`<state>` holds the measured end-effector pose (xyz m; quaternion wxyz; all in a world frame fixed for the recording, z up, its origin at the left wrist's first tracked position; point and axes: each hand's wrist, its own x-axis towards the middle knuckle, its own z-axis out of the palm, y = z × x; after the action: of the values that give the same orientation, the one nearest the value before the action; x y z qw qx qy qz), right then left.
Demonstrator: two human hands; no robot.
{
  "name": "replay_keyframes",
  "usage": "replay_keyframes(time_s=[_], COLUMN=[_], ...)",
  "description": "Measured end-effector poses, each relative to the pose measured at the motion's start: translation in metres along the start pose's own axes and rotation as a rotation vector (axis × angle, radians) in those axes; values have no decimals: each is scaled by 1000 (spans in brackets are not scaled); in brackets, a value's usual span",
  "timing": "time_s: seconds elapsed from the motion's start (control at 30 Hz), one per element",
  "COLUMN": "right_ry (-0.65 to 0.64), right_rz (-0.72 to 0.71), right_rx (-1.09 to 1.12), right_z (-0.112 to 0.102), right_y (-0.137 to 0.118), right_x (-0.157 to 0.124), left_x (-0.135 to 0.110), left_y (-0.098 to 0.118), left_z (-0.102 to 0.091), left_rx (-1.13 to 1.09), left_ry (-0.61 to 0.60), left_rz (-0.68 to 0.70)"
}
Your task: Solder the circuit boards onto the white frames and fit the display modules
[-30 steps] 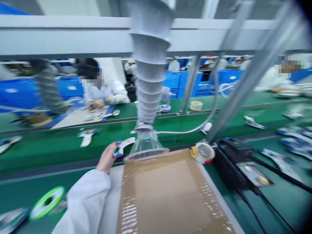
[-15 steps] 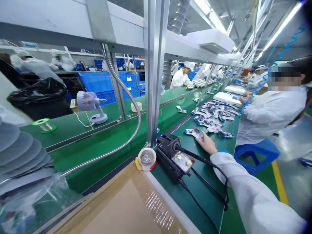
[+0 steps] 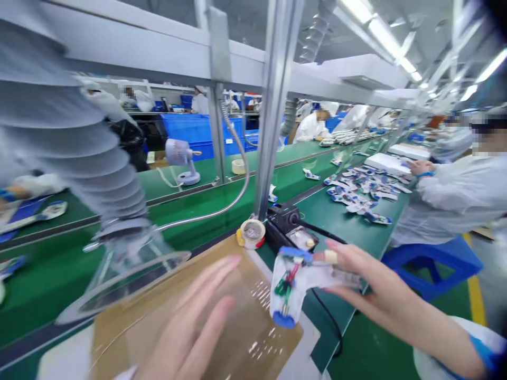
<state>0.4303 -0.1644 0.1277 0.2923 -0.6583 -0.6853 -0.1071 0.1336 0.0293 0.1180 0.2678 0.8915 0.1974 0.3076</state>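
Observation:
My right hand (image 3: 368,277) grips a white gun-shaped plastic housing (image 3: 309,279) by its narrow end, thumb and fingers closed on it. Blue parts sit at two of its ends, and red and green wires show in its open side. It hangs over the right part of a brown-taped board (image 3: 237,316) on the bench. Left of the housing and apart from it, my left hand (image 3: 190,327) hovers above the board with fingers stretched out, slightly blurred and holding nothing.
Behind the housing stand a black soldering station (image 3: 279,227) and a tip-cleaner pot (image 3: 252,232). A grey extraction hose (image 3: 91,126) hangs at the left. Several similar housings (image 3: 356,190) lie piled on the green bench. A co-worker (image 3: 467,195) sits at the right, by a blue stool (image 3: 435,258).
My right hand has drawn back from the pile with a housing, bringing it over the board. My left hand has come into view. The camera has turned left.

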Motion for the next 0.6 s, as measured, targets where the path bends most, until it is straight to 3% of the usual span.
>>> replay_keyframes(time_s=[0.1,0.2,0.4,0.6], right_ry=[-136,-187,-205,-92], right_rz=[-152,-231,-310,-411], right_rx=[163,218,222,282], right_z=[29,50,77,92], right_y=[-37,-48,-55,-81], right_x=[9,19,34,49], left_x=[17,6,-44,-50], left_y=[18,19,4,-6], left_z=[-1,-9,-26,-21], left_rx=[-70,-64,45,-94], left_ry=[-106,-130,-102,34], left_rz=[190,288,206,112])
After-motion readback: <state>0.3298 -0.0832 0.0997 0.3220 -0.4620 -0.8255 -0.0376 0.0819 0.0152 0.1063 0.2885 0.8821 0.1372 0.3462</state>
